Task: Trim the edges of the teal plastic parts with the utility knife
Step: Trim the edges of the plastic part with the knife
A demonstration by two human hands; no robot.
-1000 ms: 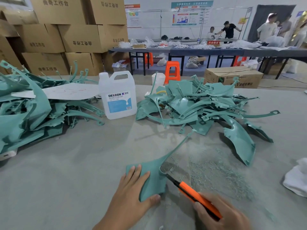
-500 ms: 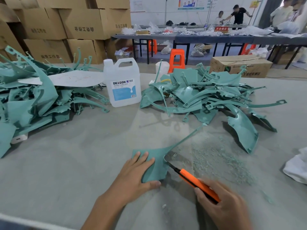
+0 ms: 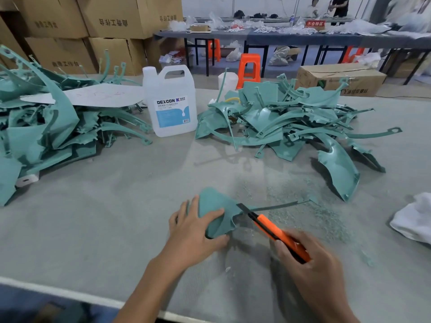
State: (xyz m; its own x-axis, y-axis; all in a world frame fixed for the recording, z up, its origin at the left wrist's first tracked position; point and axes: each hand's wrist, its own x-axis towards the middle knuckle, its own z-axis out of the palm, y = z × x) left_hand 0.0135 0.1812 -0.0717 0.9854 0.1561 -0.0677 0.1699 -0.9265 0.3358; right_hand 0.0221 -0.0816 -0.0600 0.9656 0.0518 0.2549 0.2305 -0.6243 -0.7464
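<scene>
A teal plastic part (image 3: 215, 206) with a broad curved body and a long thin arm lies on the grey table, tilted up on its edge. My left hand (image 3: 193, 231) grips its broad end, thumb over the top and fingers behind. My right hand (image 3: 310, 264) holds an orange utility knife (image 3: 277, 234). The knife's dark blade meets the part where the thin arm begins. Teal shavings (image 3: 314, 206) are scattered to the right of the part.
Two heaps of teal parts lie at the back, one at the left (image 3: 46, 127) and one at the right (image 3: 291, 122), with a white DEXCON jug (image 3: 171, 106) between them. A white cloth (image 3: 415, 217) lies at the right edge. Cardboard boxes (image 3: 112, 17) are stacked behind.
The part has been turned: its thin arm pointed up and right, and now lies nearly level to the right. My left hand went from pressing flat to gripping the raised broad end.
</scene>
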